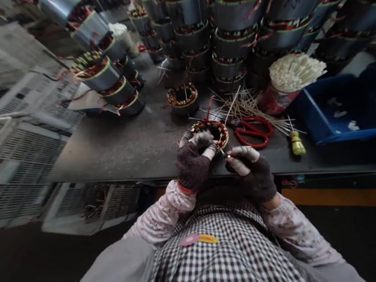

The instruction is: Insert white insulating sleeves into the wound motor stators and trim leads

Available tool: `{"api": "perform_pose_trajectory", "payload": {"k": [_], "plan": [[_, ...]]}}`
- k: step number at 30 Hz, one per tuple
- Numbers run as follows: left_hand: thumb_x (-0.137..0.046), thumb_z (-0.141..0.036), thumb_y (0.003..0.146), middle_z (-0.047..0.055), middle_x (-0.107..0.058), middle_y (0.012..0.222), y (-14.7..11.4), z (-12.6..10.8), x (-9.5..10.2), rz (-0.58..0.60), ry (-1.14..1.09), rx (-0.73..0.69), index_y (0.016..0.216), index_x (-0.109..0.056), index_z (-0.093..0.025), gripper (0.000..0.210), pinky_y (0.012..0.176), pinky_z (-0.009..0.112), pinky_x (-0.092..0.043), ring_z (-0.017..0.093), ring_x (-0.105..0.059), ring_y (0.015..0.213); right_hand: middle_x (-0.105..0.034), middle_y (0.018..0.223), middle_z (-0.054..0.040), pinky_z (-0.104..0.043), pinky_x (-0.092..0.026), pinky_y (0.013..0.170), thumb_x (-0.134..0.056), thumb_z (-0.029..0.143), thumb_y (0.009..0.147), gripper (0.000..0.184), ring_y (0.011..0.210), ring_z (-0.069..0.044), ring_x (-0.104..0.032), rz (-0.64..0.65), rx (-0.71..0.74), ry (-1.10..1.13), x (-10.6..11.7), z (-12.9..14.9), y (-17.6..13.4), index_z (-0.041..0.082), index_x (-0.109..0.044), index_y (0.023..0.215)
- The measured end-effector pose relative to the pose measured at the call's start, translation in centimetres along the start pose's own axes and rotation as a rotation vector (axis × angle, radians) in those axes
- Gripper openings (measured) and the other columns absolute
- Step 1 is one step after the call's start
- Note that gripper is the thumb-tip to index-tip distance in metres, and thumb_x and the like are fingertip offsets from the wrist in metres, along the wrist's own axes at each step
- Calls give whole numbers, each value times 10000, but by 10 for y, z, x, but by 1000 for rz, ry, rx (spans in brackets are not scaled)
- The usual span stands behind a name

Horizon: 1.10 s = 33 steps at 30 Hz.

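A motor stator (216, 131) with copper windings lies flat at the front edge of the dark workbench (131, 144). My left hand (193, 159), in a dark knit glove with taped fingertips, rests on the stator's near rim and grips it. My right hand (250, 169), gloved the same way, pinches a thin piece at the stator's right side; what the piece is I cannot tell. Red-handled scissors (253, 132) lie just behind my right hand. A second stator (182, 98) sits farther back.
Tall stacks of stators (233, 34) line the back of the bench and lean at the left (97, 68). A can of white sleeves (288, 82), loose thin sticks (244, 104), a yellow-handled screwdriver (297, 142) and a blue bin (346, 114) sit at the right. Wire crates (9, 159) stand left.
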<state>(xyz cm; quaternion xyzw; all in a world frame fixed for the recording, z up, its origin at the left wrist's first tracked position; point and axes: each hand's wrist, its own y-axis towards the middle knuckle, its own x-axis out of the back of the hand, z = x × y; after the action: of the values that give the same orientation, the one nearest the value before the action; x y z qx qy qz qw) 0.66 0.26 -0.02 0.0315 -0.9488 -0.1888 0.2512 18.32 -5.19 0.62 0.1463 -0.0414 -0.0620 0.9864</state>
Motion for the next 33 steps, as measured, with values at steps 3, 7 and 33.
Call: {"api": "perform_pose_trajectory", "payload": {"k": [3, 7, 33], "plan": [[-757, -272, 941, 22, -854, 981, 0, -4, 3, -28, 71, -102, 925, -791, -236, 52, 1268, 550, -487, 216, -800, 1014, -776, 844, -9, -293, -590, 616, -814, 405, 911, 200, 666, -149, -679, 46, -111, 37, -2, 15, 15, 223, -760, 974], [-758, -254, 938, 11, -858, 966, 0, -10, 6, -37, 77, -149, 912, -812, -251, 61, 1290, 555, -452, 215, -797, 982, -809, 878, -36, -350, -619, 738, -778, 367, 932, 144, 762, -191, -729, 110, -5, -160, 0, 25, 30, 232, -800, 979], [-684, -197, 949, 50, -860, 1022, 5, 4, 18, 104, 165, -505, 1083, -746, -262, 162, 1218, 708, -499, 323, -828, 1022, -697, 769, 5, -314, -600, 628, -659, 478, 1006, 219, 631, -154, -629, 162, -182, 114, -23, 34, 26, 260, -682, 1007]]}}
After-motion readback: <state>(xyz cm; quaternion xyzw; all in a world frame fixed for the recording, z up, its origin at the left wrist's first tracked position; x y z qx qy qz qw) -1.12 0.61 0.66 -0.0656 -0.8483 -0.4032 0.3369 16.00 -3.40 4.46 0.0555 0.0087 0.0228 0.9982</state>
